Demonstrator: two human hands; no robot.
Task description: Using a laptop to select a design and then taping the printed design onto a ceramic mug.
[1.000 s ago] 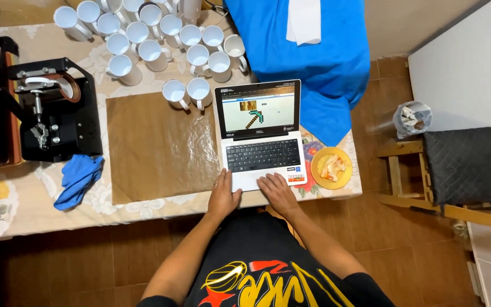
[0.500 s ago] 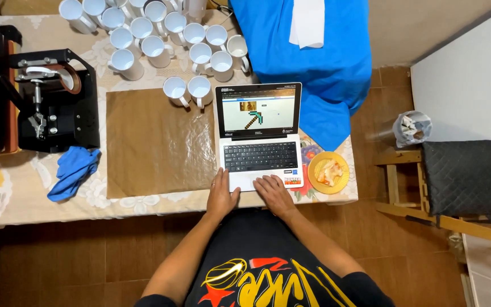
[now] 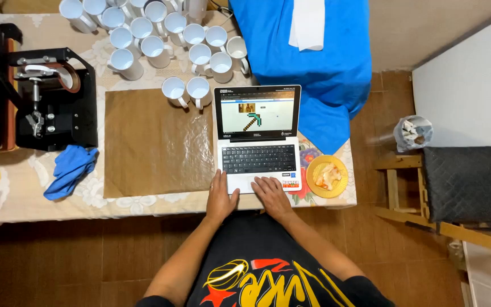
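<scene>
We rest our left hand (image 3: 220,198) flat, fingers spread, holding nothing, at the near-left corner of the open silver laptop (image 3: 258,138). Our right hand (image 3: 271,193) lies open and empty on its touchpad area. A round yellow plate (image 3: 327,176) sits just right of that hand on the tabletop (image 3: 24,196).

Table (image 3: 7,196) under floral cloth: laptop (image 3: 258,138), brown mat (image 3: 154,142), white mugs (image 3: 160,34), black press (image 3: 52,99), blue gloves (image 3: 70,170), yellow plate (image 3: 327,176), blue cloth (image 3: 313,62).

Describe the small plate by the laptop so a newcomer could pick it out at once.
Start at the open laptop near the table's right end, where the right hand rests on its touchpad area. Just right of its front corner, at the table's edge, sits the plate: round, yellow-orange, holding a bit of food, and unlike the white mugs grouped behind.
</scene>
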